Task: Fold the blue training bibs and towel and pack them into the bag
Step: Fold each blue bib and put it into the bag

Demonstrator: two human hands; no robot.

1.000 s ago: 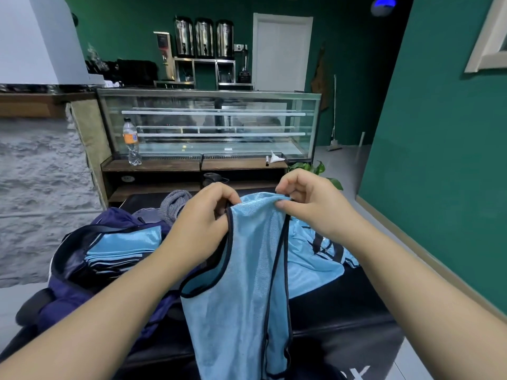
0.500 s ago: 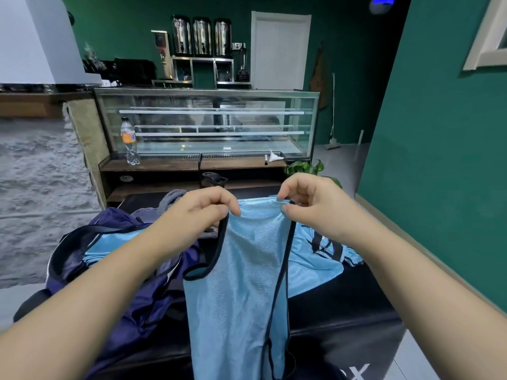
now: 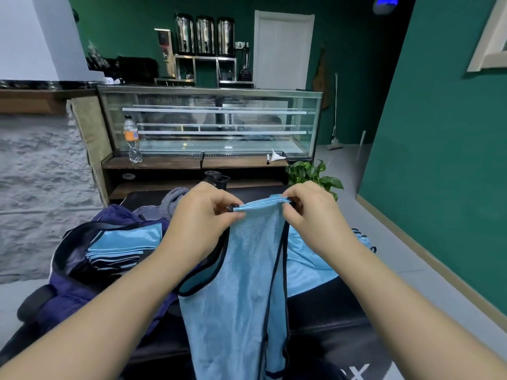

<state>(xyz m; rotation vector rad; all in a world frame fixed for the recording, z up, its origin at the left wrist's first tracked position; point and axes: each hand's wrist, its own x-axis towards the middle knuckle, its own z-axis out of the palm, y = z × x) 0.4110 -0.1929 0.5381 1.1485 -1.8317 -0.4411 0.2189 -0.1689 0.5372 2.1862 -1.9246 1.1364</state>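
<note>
A light blue training bib [image 3: 241, 283] with black trim hangs in front of me, folded lengthwise. My left hand [image 3: 203, 223] pinches its top edge at the left and my right hand [image 3: 310, 212] pinches it at the right, stretching that edge flat. At the left a dark navy bag [image 3: 82, 286] stands open, with several folded blue bibs [image 3: 123, 248] stacked inside. More unfolded blue bibs [image 3: 310, 259] lie on the black table behind the held one. A grey towel [image 3: 172, 198] is bunched behind the bag.
The black table [image 3: 329, 314] carries everything. Beyond it stand a glass display counter [image 3: 214, 124], a water bottle [image 3: 132, 139] on a wooden ledge and a green plant [image 3: 312, 174]. A green wall [image 3: 439, 160] runs along the right, a stone wall at the left.
Both hands have risen and moved apart along the bib's top edge, pulling it taut and straight. The bib hangs flatter than before.
</note>
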